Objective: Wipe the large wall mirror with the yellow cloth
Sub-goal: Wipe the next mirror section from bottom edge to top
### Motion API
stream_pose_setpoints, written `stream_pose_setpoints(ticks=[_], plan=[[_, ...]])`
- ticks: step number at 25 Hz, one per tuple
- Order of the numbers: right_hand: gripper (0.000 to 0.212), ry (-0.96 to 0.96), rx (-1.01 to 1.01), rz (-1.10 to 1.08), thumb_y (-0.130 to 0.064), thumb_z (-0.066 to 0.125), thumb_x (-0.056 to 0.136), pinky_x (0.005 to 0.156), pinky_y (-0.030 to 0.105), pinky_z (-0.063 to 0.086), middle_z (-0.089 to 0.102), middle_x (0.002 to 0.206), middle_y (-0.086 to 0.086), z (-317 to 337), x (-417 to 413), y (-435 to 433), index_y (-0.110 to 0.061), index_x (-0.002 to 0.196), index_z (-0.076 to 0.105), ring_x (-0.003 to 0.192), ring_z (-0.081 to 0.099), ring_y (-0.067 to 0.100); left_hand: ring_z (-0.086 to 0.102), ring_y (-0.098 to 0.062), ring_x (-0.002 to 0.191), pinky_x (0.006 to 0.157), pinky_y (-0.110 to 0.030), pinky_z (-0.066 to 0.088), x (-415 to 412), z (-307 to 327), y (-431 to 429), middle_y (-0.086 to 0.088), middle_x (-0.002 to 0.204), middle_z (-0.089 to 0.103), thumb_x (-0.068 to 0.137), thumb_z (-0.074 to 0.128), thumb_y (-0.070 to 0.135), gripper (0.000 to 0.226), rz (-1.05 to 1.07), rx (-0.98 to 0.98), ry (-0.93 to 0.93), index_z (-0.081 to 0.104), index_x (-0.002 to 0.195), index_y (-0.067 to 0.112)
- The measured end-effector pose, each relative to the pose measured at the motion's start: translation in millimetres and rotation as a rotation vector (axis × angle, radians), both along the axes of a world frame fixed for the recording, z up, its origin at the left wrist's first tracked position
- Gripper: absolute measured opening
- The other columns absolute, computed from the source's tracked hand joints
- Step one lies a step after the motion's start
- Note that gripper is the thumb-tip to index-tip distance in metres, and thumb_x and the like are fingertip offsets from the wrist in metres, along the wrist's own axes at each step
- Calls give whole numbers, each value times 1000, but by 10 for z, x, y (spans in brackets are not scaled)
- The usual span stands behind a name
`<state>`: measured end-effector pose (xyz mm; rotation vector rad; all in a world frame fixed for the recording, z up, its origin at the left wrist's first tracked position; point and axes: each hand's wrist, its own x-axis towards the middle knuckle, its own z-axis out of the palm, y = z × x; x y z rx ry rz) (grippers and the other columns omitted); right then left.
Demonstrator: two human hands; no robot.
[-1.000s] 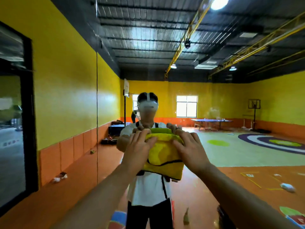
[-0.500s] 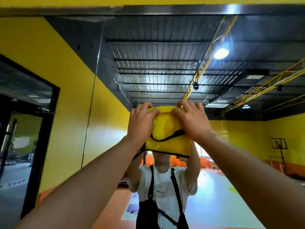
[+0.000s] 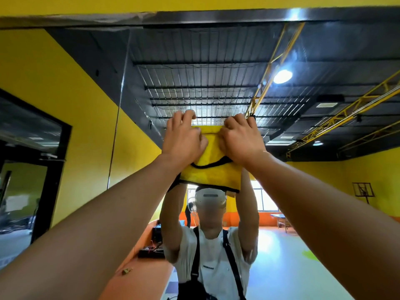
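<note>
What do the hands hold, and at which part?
The left hand and the right hand grip the cloth along its upper edge, on the mirror.

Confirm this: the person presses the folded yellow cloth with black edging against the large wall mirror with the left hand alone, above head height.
Not right. Both hands are on it: the left hand and the right hand each grip the folded yellow cloth with black edging against the large wall mirror, above head height. The head view shows it.
</note>
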<state>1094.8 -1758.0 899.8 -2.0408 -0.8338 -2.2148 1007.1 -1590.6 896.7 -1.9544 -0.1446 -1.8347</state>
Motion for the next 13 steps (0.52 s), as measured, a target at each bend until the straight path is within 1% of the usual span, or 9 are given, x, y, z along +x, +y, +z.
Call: stream_pose_setpoints(ticks=[1,2,3,4,6,8,10,11,13], plan=[[47,14,36,17,-49,45,94,90,45,27,63,113,6,-30,-39,55,-15,95,78,108,50,31,48,-32,111,95,-46,39,14,2,10,-6,118,55,89,48,41,40,6,46,25,76,89,11],[59,55,51,18,-56,38,96,93,47,29,61,118,9,-81,-88,100,-11,97,77,111,48,32,50,-32,108,92,-47,41,32,1,38,-7,114,57,90,44,42,45,-3,91,40,74,92,9],[66,92,44,9,-60,33,98,96,48,31,58,126,11,-140,-104,142,-9,106,74,116,47,33,51,-32,105,90,-47,44,60,0,84,-8,111,58,93,42,41,45,-28,126,36,72,97,7],[68,122,33,-4,-61,29,101,102,48,32,53,136,13,-210,-62,185,-7,120,68,125,44,33,52,-32,104,89,-48,45,91,-9,144,-9,111,58,96,44,37,39,-61,137,25,68,103,8],[71,146,26,63,-60,25,103,117,49,27,39,156,16,-338,127,233,-5,141,50,144,33,34,50,-31,107,92,-47,46,169,-78,217,-8,115,56,99,47,34,30,-109,114,-2,60,116,13],[74,136,36,194,-61,23,103,126,51,14,26,166,15,-382,306,208,-6,148,42,156,18,31,47,-30,114,97,-45,43,237,-192,189,-8,123,52,101,45,38,34,-116,69,-24,55,127,19],[78,110,20,212,-65,20,101,127,50,4,19,169,10,-334,434,192,-9,153,39,158,9,26,42,-30,127,107,-45,38,298,-273,163,-8,135,48,102,40,42,39,-127,24,-21,51,135,23],[78,99,4,210,-65,19,101,127,49,2,18,170,8,-300,458,177,-11,155,37,158,8,25,37,-30,136,113,-46,33,329,-304,170,-8,144,44,104,37,44,43,-146,-3,-3,47,141,25],[75,58,3,215,-64,18,102,127,49,2,17,170,6,-273,469,171,-16,159,31,158,9,25,15,-25,153,125,-46,15,397,-353,225,-5,163,25,107,27,46,50,-175,-39,44,33,154,31]])
